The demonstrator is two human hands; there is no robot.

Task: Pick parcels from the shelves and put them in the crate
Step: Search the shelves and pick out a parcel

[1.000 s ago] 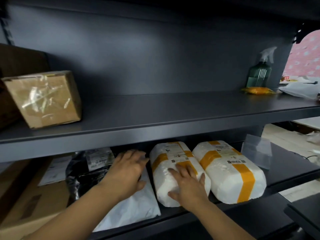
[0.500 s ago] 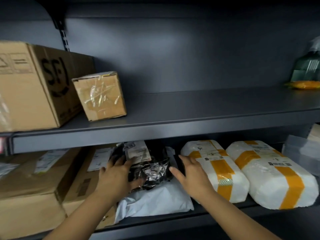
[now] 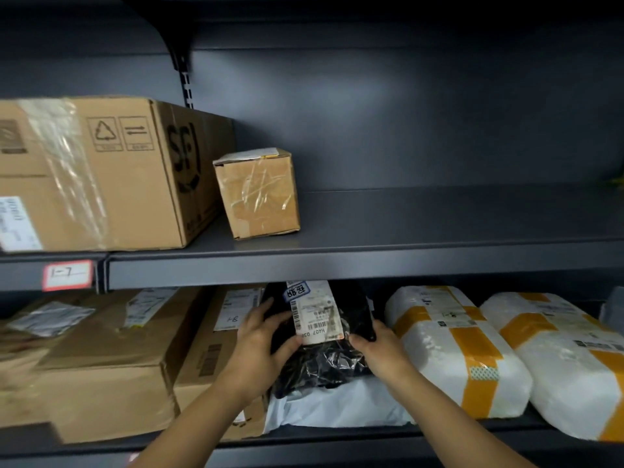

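Glossy crinkled black plastic parcel (image 3: 320, 359); matt cardboard boxes (image 3: 101, 173); matt dark metal shelf (image 3: 371, 261).

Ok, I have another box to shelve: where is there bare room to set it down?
The upper shelf is bare right of the small taped box. The lower shelf is crowded: cardboard boxes, the black parcel gripped by left hand and right hand above a white mailer, two white bundles.
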